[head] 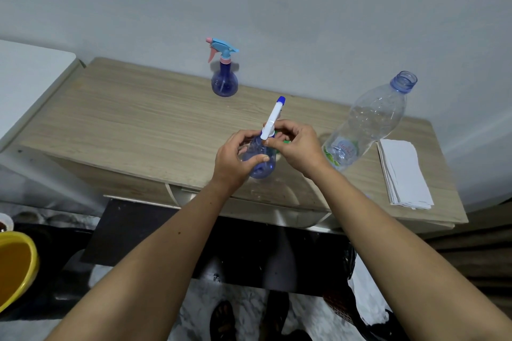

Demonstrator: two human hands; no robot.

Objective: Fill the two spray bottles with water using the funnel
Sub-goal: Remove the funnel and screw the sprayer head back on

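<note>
A blue spray bottle (pixel 261 163) stands near the front of the wooden table (pixel 124 119). My left hand (pixel 235 158) grips its round body. My right hand (pixel 297 147) pinches the collar of its white spray head (pixel 273 117), whose blue-tipped nozzle points up and away. A second blue spray bottle (pixel 224 81) with a light blue and pink trigger head stands at the back of the table, against the wall. A sliver of green (pixel 286 142), perhaps the funnel, shows behind my right hand. An uncapped clear plastic water bottle (pixel 368 122) stands at the right, looking nearly empty.
A stack of white paper napkins (pixel 404 174) lies at the table's right end. A yellow bowl (pixel 16 266) sits low at the left edge. A white surface (pixel 30 75) adjoins the table on the left. Dark boards and my sandalled feet are below.
</note>
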